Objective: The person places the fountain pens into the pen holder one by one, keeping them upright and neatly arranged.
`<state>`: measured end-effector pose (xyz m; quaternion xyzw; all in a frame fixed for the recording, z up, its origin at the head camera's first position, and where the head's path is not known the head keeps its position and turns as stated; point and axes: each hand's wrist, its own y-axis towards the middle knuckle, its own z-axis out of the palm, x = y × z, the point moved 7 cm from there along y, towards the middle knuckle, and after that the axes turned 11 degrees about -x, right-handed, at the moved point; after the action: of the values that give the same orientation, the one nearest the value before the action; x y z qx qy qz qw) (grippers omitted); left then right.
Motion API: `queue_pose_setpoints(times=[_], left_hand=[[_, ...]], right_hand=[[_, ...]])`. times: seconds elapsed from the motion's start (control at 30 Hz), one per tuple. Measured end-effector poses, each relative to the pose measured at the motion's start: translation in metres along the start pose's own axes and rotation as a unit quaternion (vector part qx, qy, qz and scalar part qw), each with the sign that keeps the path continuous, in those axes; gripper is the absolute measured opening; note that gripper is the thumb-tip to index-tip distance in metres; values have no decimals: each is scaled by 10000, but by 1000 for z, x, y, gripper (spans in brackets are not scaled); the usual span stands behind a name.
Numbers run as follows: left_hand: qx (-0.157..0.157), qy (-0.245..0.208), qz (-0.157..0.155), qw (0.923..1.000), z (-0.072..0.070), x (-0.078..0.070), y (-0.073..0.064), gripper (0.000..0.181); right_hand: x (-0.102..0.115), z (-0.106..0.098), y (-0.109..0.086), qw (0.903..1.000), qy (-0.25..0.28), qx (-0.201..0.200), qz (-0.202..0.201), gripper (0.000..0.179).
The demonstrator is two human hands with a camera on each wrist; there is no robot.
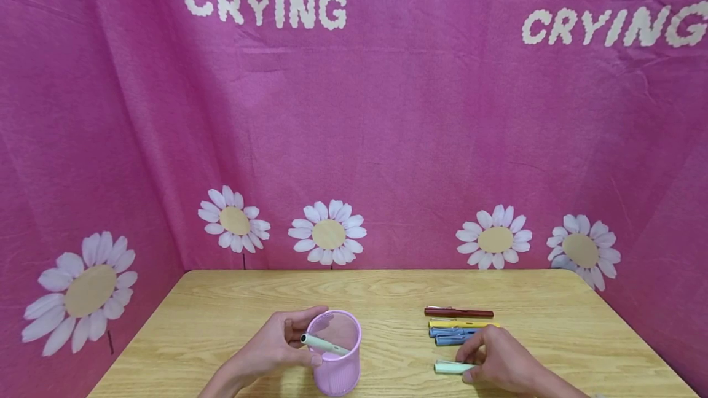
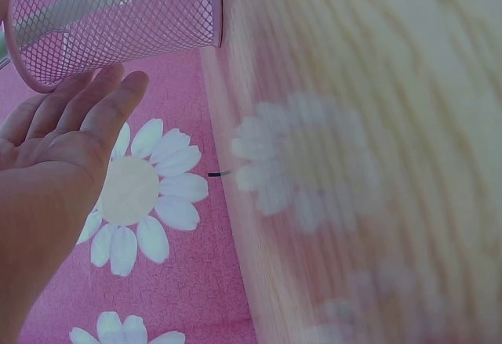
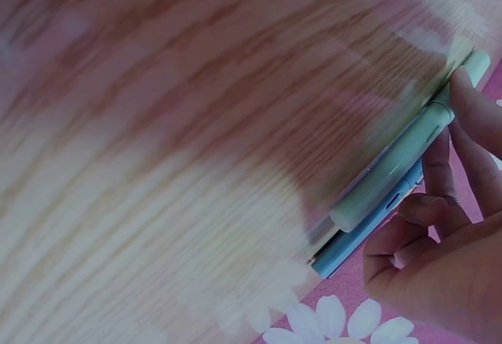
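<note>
My left hand (image 1: 265, 343) grips a pink mesh pen holder (image 1: 336, 379) near its rim, thumb in front and fingers at the far side. The holder stands on the table, and a pale green pen (image 1: 325, 344) leans inside with its end over the left rim. In the left wrist view, the fingers (image 2: 94, 109) lie against the mesh. On the right, my right hand (image 1: 503, 358) pinches a mint green pen (image 1: 449, 368) between thumb and fingertips. This pen lies low along the tabletop in the right wrist view, a blue pen (image 3: 365, 230) just beyond it.
Behind the mint pen lie two blue pens (image 1: 455, 340), a yellow pen (image 1: 450, 324) and, farthest back, a dark red pen (image 1: 459, 312), roughly parallel. The wooden table (image 1: 387, 290) ends at a pink curtain (image 1: 409, 140) printed with daisies and lettering.
</note>
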<state>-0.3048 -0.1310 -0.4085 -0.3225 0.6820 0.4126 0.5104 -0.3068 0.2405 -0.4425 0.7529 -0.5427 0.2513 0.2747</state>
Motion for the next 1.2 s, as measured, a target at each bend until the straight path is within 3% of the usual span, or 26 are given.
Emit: queue_pose_setpoints(times=[0.23, 0.5, 1.2], left_hand=[[4, -84, -28, 10000, 0, 0, -1, 83], [-7, -121, -68, 9999, 0, 0, -2, 82], [-38, -19, -63, 10000, -1, 1, 0, 81]], right_hand=[[0, 1, 1, 9997, 31, 190, 144, 21], [4, -3, -1, 9994, -59, 160, -303, 19], [9, -2, 0, 9986, -397, 174, -315, 18]])
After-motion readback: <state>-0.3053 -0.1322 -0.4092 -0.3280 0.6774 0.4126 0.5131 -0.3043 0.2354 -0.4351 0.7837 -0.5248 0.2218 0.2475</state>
